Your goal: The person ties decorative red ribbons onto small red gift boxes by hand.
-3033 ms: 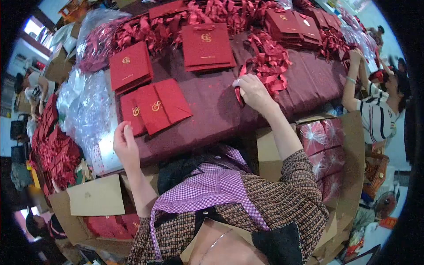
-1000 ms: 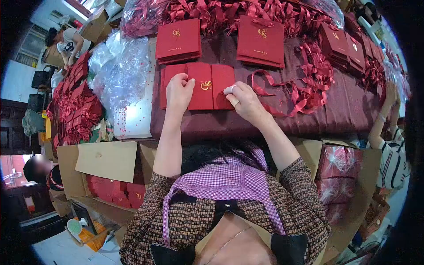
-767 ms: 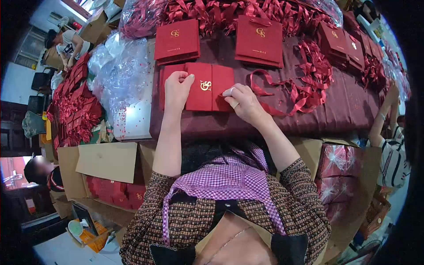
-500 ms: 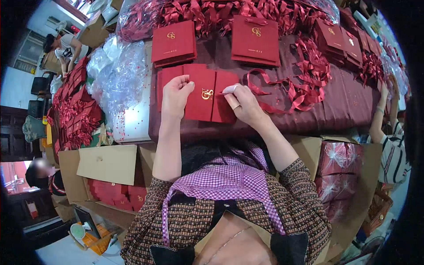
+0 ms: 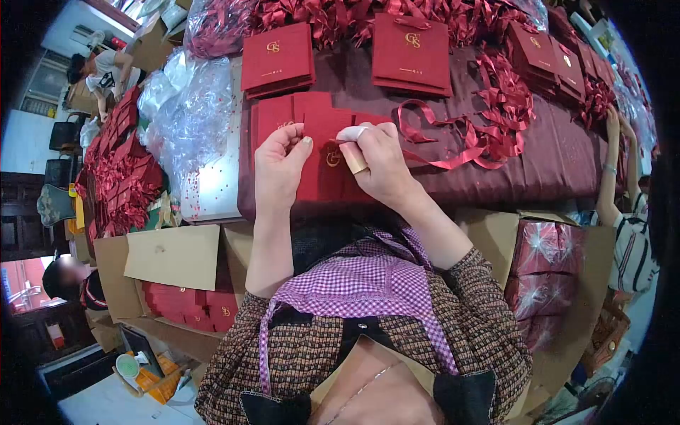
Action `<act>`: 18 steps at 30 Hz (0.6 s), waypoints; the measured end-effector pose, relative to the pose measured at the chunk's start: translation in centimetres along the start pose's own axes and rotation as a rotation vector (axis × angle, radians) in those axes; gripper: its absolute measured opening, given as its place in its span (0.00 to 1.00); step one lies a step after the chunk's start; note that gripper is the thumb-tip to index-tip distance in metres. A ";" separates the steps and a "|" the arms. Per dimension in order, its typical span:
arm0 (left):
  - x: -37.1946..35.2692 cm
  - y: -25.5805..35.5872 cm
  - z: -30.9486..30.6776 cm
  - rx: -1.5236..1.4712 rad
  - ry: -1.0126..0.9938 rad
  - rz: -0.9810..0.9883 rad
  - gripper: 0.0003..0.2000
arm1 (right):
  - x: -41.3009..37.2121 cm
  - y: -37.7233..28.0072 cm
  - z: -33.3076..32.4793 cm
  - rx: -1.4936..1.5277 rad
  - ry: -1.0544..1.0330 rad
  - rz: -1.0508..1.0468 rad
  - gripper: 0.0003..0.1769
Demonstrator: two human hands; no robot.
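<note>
My left hand [image 5: 280, 168] is closed, its thumb and fingers pinching the edge of a red paper bag [image 5: 322, 122] with a gold logo. Close beside it, my right hand [image 5: 382, 159] bends over the same bag with its fingertips pressed together; what they pinch is hidden. White tape covers one right fingertip, and a gold-coloured band shows on a finger. A red ribbon [image 5: 460, 161] runs from a loose heap toward the right hand and passes out of sight under it. More flat red bags [image 5: 265, 117] lie beneath my hands.
Two stacks of red bags, one left [image 5: 278, 60] and one right [image 5: 411, 53], stand behind my hands. Cardboard boxes with a cream flap [image 5: 173, 256] and wrapped red packs [image 5: 542, 248] flank me. Clear plastic [image 5: 188, 113] lies left. Other people are at both sides.
My right hand has moved left, closer to my left hand, and turned so its knuckles face up. It now covers part of the bag's gold logo. The ribbon has shifted slightly.
</note>
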State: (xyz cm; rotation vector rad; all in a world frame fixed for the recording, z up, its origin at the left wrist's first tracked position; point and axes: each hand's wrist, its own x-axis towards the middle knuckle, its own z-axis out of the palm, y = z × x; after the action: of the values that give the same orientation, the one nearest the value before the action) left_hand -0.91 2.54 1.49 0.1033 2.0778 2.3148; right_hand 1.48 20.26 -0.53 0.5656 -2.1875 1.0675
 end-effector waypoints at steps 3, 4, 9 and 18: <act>-0.4 0.1 0.2 0.018 -0.004 -0.006 0.11 | 0.4 -0.5 0.2 -0.007 -0.011 -0.021 0.09; -0.5 0.2 0.2 0.031 0.001 -0.005 0.11 | 0.5 -0.6 0.2 -0.007 -0.005 -0.024 0.09; -1.1 0.8 0.6 0.073 0.021 0.017 0.11 | 0.7 -0.8 0.6 -0.004 0.019 -0.010 0.07; -1.6 0.8 1.0 0.147 0.004 0.045 0.09 | 0.9 -0.5 1.2 -0.057 0.104 -0.078 0.07</act>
State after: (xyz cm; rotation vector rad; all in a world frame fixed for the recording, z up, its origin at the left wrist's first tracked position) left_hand 0.73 3.38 2.36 0.1498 2.2689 2.1849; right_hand 0.74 18.85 -0.19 0.5527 -2.0820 0.9690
